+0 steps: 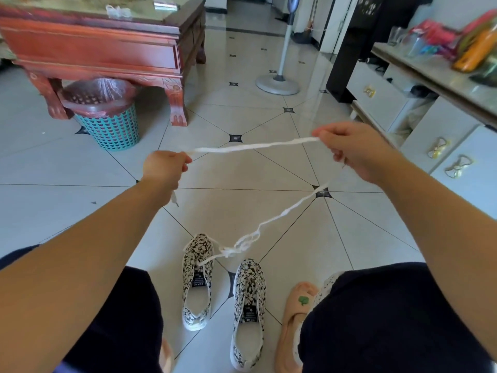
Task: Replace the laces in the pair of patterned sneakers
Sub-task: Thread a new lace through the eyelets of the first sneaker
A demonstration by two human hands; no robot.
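My arms are bare from the left hand (164, 168) and the right hand (355, 149) back to the lower corners of the view. Both thighs are covered by dark legwear (390, 319) of plain cloth, navy or black, and I cannot tell whether it is shorts or trousers. A dark strip (13, 255) of similar cloth shows at the left edge, behind my left forearm. My right foot wears a peach sock (293, 324), cut low, with a small green patch (304, 300) on top that looks roughly leaf-shaped. A peach sliver (167, 354) beside my left thigh looks like the same fabric.
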